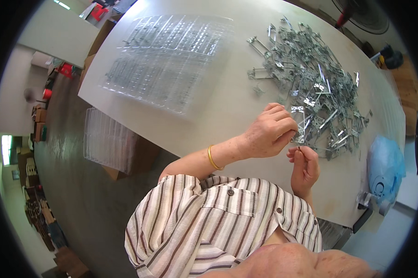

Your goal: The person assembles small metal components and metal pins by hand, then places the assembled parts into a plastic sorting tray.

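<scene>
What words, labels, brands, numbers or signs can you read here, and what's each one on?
Blue plastic bag: a dark curved printed mark, no whole word legible.
Clear plastic trays: no readable text.
Pile of metal parts: no readable text; pieces too small to tell.

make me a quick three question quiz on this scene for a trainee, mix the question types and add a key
1. Multiple choice: which wrist wears the gold bangle?
a) right
b) left
c) both

2. True or false: the right hand is nearer to the clear plastic trays than the left hand is.

3. Fill in: in the picture, the heap of metal fittings lies to the ____ of the clear plastic trays.

Key:
1. b
2. False, the left hand is nearer
3. right
</scene>
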A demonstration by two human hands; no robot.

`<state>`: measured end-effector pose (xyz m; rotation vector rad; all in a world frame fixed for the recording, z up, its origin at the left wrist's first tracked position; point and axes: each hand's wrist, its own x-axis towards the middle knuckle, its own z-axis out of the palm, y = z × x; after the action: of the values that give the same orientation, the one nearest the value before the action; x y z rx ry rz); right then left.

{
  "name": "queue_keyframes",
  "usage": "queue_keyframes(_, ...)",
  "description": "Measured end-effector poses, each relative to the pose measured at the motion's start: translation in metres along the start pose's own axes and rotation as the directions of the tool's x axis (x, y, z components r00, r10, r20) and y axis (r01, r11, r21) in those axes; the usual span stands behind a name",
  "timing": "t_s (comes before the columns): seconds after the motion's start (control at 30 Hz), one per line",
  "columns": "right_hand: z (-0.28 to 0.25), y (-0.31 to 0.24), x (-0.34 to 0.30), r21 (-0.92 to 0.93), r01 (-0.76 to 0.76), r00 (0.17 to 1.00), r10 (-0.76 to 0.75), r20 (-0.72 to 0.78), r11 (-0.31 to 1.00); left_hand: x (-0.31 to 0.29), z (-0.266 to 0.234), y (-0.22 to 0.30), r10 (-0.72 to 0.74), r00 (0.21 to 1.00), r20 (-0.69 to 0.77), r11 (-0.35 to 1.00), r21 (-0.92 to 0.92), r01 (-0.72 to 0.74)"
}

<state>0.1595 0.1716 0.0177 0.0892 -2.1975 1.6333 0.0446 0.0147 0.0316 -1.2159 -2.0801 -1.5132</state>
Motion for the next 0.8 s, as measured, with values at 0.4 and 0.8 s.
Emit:
queue_keyframes(0.4,0.025,0.011,-0.022,0.118,-0.215,0.940,0.173,0.294,0.969,-0.059,-0.050,-0.006,-0.191,0.982,-0.012,0.946,0.265,0.187)
queue_keyframes(0.8,0.035,0.013,-0.019,0.058,-0.175,0.892,0.133,0.432,0.983,-0.087,-0.067,-0.010,-0.352,0.935,0.036,0.856,0.416,0.306)
